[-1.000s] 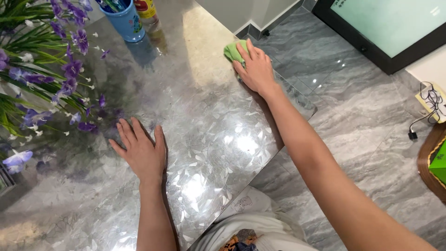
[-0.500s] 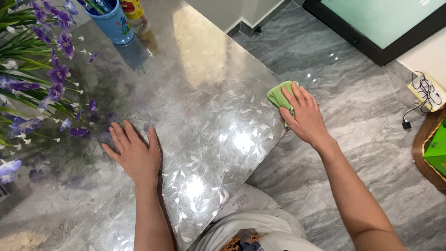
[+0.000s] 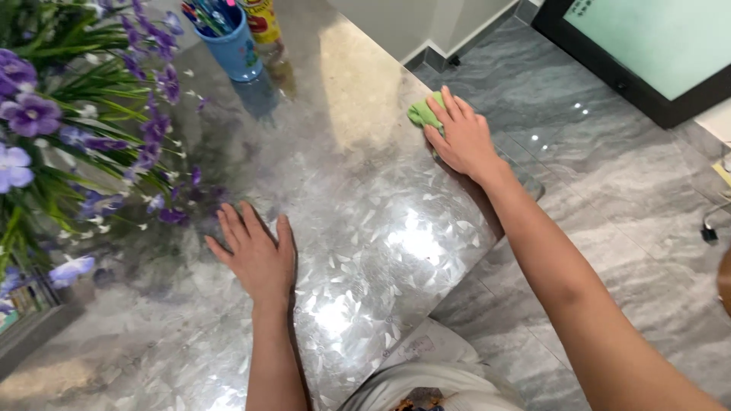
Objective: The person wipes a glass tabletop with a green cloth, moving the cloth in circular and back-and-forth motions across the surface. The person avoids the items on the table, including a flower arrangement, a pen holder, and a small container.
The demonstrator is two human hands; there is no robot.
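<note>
The shiny grey table (image 3: 358, 221) carries purple flowers (image 3: 68, 129) and a blue cup (image 3: 237, 47) of pens at its far side; the left hand (image 3: 257, 255) lies flat and open on it, holding nothing, probably for support. The right hand (image 3: 461, 137) presses with spread fingers on a green cloth (image 3: 423, 113) near the table's right edge, so the cloth stays flat under the palm.

Green cloth (image 3: 421, 113) — grey petal-patterned table (image 3: 365, 228), blue cup (image 3: 237, 47), purple flowers (image 3: 34, 114).
</note>
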